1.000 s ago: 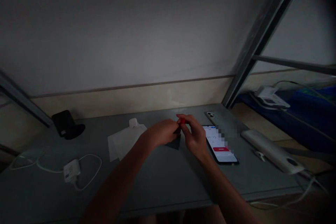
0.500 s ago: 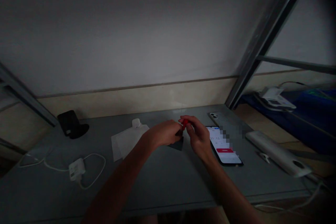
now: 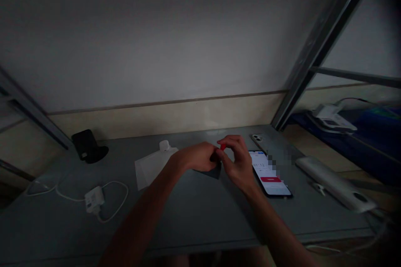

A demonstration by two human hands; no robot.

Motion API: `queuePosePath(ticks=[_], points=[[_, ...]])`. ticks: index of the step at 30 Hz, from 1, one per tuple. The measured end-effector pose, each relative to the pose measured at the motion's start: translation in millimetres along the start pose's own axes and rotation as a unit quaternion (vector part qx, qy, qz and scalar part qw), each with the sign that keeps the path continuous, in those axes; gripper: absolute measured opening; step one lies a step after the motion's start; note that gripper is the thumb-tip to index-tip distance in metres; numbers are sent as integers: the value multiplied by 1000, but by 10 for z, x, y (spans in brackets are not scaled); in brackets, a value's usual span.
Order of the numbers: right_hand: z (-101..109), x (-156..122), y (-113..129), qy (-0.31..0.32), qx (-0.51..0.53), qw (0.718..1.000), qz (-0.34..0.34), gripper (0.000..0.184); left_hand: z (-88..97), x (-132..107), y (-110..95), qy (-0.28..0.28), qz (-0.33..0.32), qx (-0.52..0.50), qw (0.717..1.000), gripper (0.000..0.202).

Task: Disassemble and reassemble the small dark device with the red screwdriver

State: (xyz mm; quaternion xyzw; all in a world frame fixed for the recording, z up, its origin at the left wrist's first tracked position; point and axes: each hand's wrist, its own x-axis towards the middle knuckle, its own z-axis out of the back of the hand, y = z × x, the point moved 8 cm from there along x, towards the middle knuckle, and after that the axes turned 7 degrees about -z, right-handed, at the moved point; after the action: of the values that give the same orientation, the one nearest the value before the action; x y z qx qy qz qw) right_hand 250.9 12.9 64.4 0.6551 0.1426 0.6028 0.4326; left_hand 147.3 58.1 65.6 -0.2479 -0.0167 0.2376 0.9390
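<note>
Both hands meet above the middle of the desk. My right hand [image 3: 236, 158] pinches a small red object [image 3: 223, 147] between thumb and fingertips; most of it is covered, so its kind does not show. Close against it, my left hand [image 3: 200, 156] is curled shut, and whatever lies inside its fingers is hidden. Beneath the hands lies a dark flat piece [image 3: 214, 173], partly covered by the left hand. White paper sheets [image 3: 145, 171] rest just left of the left wrist, with a small white rounded case [image 3: 164, 146] at their far edge.
A lit phone [image 3: 272, 190] lies right of my right hand, with a second phone [image 3: 257, 137] behind it. Farther right is a long pale power strip [image 3: 335, 183]. On the left are a white charger with cable [image 3: 94, 200] and a black stand [image 3: 86, 144]. Metal posts [image 3: 300, 79] flank the grey desk [image 3: 194, 221].
My right thumb and fingers have closed in more tightly around the red object, so less of it shows. The whole view has shifted slightly.
</note>
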Motion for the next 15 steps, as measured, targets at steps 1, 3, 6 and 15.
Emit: queuePosePath(ticks=[1, 3, 6, 15], points=[[11, 0, -10, -7, -2, 1000, -1, 9, -5, 3, -5, 1, -7, -4, 1000, 13], [6, -8, -68, 3, 21, 999, -25, 9, -13, 12, -23, 1, -27, -16, 1000, 10], [-33, -34, -148, 33, 62, 995, -72, 17, -11, 21, -7, -4, -27, -26, 999, 7], [-16, -5, -35, 20, 22, 999, -33, 13, -21, 16, 27, -5, -6, -35, 999, 7]])
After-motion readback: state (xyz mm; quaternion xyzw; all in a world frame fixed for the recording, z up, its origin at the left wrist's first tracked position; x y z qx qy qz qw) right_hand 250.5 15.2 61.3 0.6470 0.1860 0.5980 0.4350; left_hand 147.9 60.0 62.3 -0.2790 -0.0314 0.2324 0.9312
